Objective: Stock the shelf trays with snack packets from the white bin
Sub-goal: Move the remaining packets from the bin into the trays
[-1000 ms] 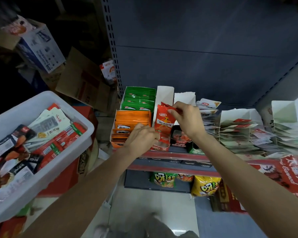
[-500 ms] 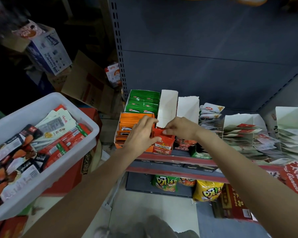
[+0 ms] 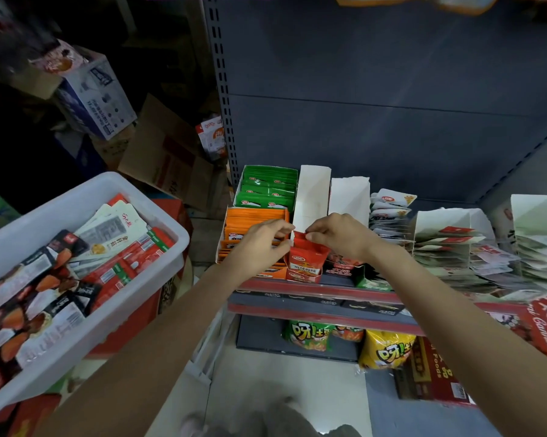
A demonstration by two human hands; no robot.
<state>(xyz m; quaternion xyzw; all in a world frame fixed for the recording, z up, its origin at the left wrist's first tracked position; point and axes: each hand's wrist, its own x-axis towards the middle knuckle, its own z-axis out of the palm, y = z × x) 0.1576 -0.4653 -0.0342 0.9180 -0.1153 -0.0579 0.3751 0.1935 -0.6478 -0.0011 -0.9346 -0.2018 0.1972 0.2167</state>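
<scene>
Red snack packets (image 3: 304, 258) stand upright at the front of the white shelf tray (image 3: 311, 197), on the shelf (image 3: 316, 287). Right hand (image 3: 341, 236): thumb and forefinger pinch the top edge of the rearmost red packet. Left hand (image 3: 259, 244): on the left side of the red packets, fingers curled with thumb and forefinger nearly together at the packets' upper left corner; actual contact cannot be judged.

Just left of the red packets: orange packet tray (image 3: 250, 222), partly covered by the left hand. Behind that, green packet tray (image 3: 267, 187). Just right of the red packets: dark packets (image 3: 340, 268) in a second white tray (image 3: 349, 193). Further right: stacks of pale packets (image 3: 389, 212) in open cartons.

White bin (image 3: 86, 197) well left of the red packets, holding mixed packets in black, red and cream. Below the red packets, on the lower level: green and yellow snack bags (image 3: 387, 350). Cardboard boxes (image 3: 168, 159) behind the bin.
</scene>
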